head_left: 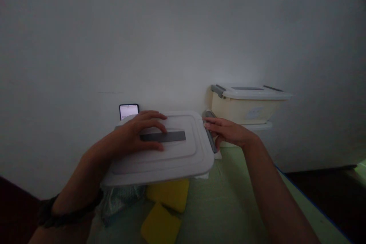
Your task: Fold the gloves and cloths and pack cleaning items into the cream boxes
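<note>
A white plastic storage box lid with a grey handle strip is in front of me, its near edge over the yellow pieces; any box body under it is hidden. My left hand rests on top, fingers and thumb spread to either side of the strip. At the lid's right edge, my right hand has its fingers closed around a grey latch. Two yellow sponge-like pieces and a greenish patterned cloth lie below the near edge.
A second lidded cream box with grey latches stands on another white-edged item at the right, by the wall. Behind the lid leans a phone with its screen lit. A green covering spreads over the table, blue-edged at right.
</note>
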A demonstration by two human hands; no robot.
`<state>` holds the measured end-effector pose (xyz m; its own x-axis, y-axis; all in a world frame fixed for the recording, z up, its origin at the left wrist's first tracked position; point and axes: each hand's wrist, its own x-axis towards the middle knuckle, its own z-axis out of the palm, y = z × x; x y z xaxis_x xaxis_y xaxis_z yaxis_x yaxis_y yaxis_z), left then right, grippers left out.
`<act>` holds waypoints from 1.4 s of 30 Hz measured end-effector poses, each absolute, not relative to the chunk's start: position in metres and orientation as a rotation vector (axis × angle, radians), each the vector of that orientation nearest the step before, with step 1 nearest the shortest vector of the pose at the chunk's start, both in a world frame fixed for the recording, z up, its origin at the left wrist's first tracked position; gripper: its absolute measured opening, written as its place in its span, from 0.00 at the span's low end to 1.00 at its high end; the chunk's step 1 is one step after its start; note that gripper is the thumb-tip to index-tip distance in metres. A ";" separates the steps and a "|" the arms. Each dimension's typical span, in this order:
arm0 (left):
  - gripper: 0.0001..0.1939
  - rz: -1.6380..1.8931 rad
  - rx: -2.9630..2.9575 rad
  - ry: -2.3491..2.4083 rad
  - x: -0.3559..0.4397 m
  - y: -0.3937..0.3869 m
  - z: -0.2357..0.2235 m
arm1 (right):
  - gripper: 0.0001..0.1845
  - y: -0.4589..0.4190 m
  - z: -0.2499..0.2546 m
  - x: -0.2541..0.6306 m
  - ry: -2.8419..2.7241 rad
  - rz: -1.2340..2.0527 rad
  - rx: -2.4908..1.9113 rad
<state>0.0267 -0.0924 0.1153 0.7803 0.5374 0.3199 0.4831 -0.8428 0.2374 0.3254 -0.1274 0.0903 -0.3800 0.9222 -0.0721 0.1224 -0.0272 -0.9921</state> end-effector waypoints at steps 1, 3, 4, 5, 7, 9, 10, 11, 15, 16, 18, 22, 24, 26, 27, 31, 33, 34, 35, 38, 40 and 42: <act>0.16 0.574 2.798 0.801 0.028 -0.093 0.116 | 0.17 -0.127 0.090 0.326 -1.569 1.478 -1.119; 0.17 0.597 2.743 0.823 0.028 -0.093 0.115 | 0.17 -0.127 0.090 0.326 -1.582 1.478 -1.113; 0.18 0.600 2.723 0.845 0.028 -0.093 0.114 | 0.18 -0.127 0.090 0.325 -1.588 1.478 -1.113; 0.19 0.604 2.705 0.869 0.028 -0.092 0.114 | 0.18 -0.127 0.090 0.325 -1.594 1.477 -1.114; 0.19 0.609 2.680 0.910 0.027 -0.091 0.112 | 0.18 -0.127 0.090 0.324 -1.600 1.469 -1.120; 0.18 0.607 2.671 0.930 0.027 -0.090 0.111 | 0.18 -0.127 0.090 0.324 -1.594 1.459 -1.128; 0.17 0.607 2.668 0.935 0.027 -0.090 0.111 | 0.18 -0.127 0.090 0.324 -1.588 1.458 -1.130; 0.17 0.607 2.666 0.938 0.027 -0.090 0.112 | 0.18 -0.127 0.090 0.324 -1.583 1.459 -1.131; 0.17 0.612 2.670 0.933 0.029 -0.089 0.112 | 0.18 -0.127 0.090 0.324 -1.597 1.461 -1.131; 0.17 0.615 2.674 0.931 0.029 -0.089 0.112 | 0.18 -0.127 0.089 0.324 -1.606 1.455 -1.133; 0.17 0.621 2.681 0.927 0.029 -0.089 0.112 | 0.17 -0.127 0.090 0.323 -1.626 1.429 -1.142; 0.16 0.651 2.679 0.916 0.029 -0.089 0.111 | 0.15 -0.128 0.092 0.319 -1.662 1.349 -1.182; 0.16 0.660 2.677 0.903 0.029 -0.089 0.111 | 0.15 -0.129 0.093 0.316 -1.683 1.317 -1.206; 0.16 0.667 2.678 0.890 0.029 -0.089 0.111 | 0.15 -0.129 0.095 0.314 -1.702 1.294 -1.234; 0.16 0.671 2.679 0.884 0.029 -0.089 0.112 | 0.15 -0.129 0.095 0.313 -1.708 1.283 -1.253; 0.16 0.677 2.685 0.887 0.031 -0.091 0.111 | 0.13 -0.129 0.095 0.308 -1.703 1.200 -1.340; 0.17 0.674 2.687 0.898 0.033 -0.092 0.111 | 0.13 -0.129 0.095 0.306 -1.694 1.179 -1.360; 0.17 0.678 2.688 0.899 0.034 -0.093 0.112 | 0.13 -0.128 0.095 0.306 -1.692 1.181 -1.366; 0.17 0.677 2.687 0.901 0.035 -0.093 0.112 | 0.13 -0.129 0.095 0.305 -1.691 1.184 -1.374; 0.16 0.641 2.673 0.945 0.032 -0.093 0.115 | 0.12 -0.129 0.097 0.305 -1.698 1.190 -1.403; 0.18 0.663 2.669 1.059 0.025 -0.092 0.117 | 0.11 -0.130 0.098 0.305 -1.700 1.189 -1.421; 0.23 0.743 2.636 1.290 0.013 -0.092 0.119 | 0.11 -0.131 0.098 0.304 -1.690 1.198 -1.440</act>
